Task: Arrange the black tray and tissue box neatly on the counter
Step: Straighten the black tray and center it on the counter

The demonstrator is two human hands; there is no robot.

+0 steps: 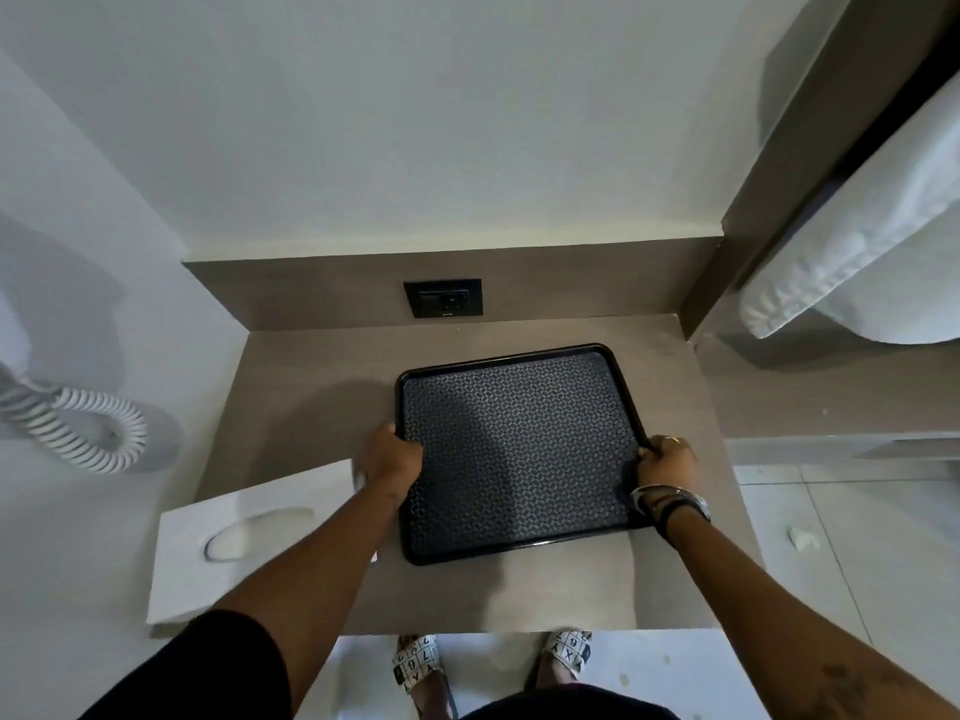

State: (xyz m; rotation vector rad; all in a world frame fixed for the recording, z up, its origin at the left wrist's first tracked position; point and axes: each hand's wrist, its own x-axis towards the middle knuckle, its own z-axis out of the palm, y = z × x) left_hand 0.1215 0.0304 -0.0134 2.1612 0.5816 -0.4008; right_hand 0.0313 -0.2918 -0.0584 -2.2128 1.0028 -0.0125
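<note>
Both my grips, left (392,454) and right (667,459), clamp the tray (519,449), slightly askew on the counter (322,366); box (249,532) at 8 o'clock awaits squaring.

My left forearm is covering right end of tissue box (249,532); box's near-left corner is hanging past counter (322,387) edge, underside hidden. My left hand (393,456) is hiding part of black tray (519,449) left rim; my right hand (667,462) is hiding part of right rim, fingertips curling out of sight. Wristbands (670,504) are blurring together, count unclear. Wall socket (443,298) markings too small to read. Coiled cord (88,428) is running off left edge. White pillow (857,241) is getting cut by right edge. Sandals (415,662) partly hidden under counter.
</note>
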